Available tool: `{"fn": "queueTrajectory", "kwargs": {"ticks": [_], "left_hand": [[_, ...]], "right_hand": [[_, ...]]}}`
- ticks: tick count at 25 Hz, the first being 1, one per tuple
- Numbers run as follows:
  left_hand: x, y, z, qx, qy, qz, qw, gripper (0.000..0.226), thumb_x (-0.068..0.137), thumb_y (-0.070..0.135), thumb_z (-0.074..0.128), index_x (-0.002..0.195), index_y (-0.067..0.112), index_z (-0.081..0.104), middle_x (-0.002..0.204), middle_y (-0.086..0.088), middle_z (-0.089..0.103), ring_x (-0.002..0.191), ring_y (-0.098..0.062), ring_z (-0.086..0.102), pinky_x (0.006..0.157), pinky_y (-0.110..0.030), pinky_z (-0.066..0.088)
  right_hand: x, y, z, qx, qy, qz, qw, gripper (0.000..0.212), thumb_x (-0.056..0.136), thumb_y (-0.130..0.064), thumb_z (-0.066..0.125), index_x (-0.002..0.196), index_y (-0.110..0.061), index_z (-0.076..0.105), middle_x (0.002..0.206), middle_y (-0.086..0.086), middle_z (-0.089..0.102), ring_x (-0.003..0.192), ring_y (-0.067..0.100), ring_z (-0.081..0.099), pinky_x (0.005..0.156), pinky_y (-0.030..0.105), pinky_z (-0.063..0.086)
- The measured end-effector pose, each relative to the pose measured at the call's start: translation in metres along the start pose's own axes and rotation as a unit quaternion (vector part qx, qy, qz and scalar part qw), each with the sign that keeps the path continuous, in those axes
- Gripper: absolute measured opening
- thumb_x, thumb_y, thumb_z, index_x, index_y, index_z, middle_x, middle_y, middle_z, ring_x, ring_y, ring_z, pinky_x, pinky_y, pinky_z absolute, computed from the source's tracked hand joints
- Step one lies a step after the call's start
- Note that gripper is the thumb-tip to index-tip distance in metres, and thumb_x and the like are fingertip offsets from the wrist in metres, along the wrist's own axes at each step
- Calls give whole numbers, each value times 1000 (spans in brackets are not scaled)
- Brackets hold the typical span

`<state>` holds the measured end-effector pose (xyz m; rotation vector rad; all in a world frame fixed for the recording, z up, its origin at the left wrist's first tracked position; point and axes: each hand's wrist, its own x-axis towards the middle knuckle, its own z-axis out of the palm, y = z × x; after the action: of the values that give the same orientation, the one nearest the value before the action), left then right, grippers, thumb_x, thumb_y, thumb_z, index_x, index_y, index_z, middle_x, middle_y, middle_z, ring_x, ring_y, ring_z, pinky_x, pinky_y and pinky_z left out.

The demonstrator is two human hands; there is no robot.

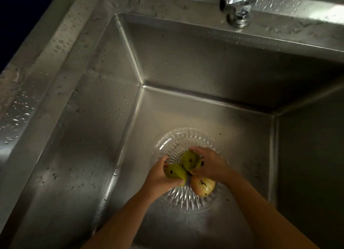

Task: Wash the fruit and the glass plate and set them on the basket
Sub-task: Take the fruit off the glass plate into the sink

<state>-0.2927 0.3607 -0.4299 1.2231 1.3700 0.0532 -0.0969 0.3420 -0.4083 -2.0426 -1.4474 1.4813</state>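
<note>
Nearest us, two bare forearms reach up from the bottom of the frame into a steel sink (104,103). Our left hand (159,176) curls its grip around a green fruit (174,171), fingers wrapped under it. Our right hand (210,165) closes its grip on a second green fruit (189,160), just right of the first and touching it. A yellow fruit (202,186) with dark spots lies below them on the glass plate (183,137), which rests on the sink floor at lower centre. A chrome tap (240,4) stands at the upper right, above the wet rim.
</note>
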Motion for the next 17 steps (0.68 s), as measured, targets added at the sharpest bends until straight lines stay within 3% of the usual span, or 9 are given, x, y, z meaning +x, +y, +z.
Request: {"fn": "queueTrajectory", "kwargs": {"ticks": [4, 6, 8, 10, 12, 17], "left_hand": [[-4, 4, -1, -80, 45, -12, 996, 93, 37, 34, 77, 125, 22, 46, 109, 2, 64, 95, -12, 64, 82, -30, 56], [3, 14, -13, -145, 99, 4, 984, 73, 44, 19, 81, 112, 21, 54, 97, 0, 67, 80, -5, 66, 70, -19, 55], [25, 34, -37, -183, 148, 20, 972, 67, 55, -1, 80, 114, 13, 52, 92, 0, 66, 75, -6, 65, 65, -15, 54], [54, 58, -63, -170, 185, 27, 967, 76, 50, 8, 81, 119, 5, 51, 101, -11, 67, 89, -23, 66, 83, -32, 56], [83, 78, -83, -111, 211, 29, 971, 74, 45, 19, 79, 114, 3, 57, 106, -19, 67, 98, -32, 65, 91, -46, 52], [136, 100, -101, -37, 264, 49, 963, 53, 54, 18, 84, 101, 5, 64, 99, -16, 68, 87, -26, 64, 84, -40, 54]], "right_hand": [[8, -5, 0, -1, 24, 9, 1000, 62, 62, -21, 79, 118, -29, 55, 110, -3, 58, 95, 12, 56, 76, 20, 44], [14, -14, -9, 72, 48, 6, 996, 57, 60, -15, 81, 110, -30, 57, 102, -4, 61, 86, 9, 59, 72, 16, 46], [33, -27, -22, 146, 87, -6, 985, 55, 59, -9, 83, 104, -28, 58, 97, 0, 63, 83, 14, 61, 74, 22, 49], [62, -45, -36, 187, 118, -6, 975, 55, 59, -7, 83, 105, -25, 59, 97, 3, 63, 84, 17, 61, 72, 25, 50], [96, -62, -45, 223, 129, -7, 966, 56, 61, -6, 81, 111, -21, 59, 100, 6, 62, 86, 17, 60, 68, 23, 51], [160, -79, -41, 225, 178, 14, 958, 62, 63, -8, 79, 120, -16, 56, 111, 11, 62, 104, 28, 61, 94, 45, 50]]}}
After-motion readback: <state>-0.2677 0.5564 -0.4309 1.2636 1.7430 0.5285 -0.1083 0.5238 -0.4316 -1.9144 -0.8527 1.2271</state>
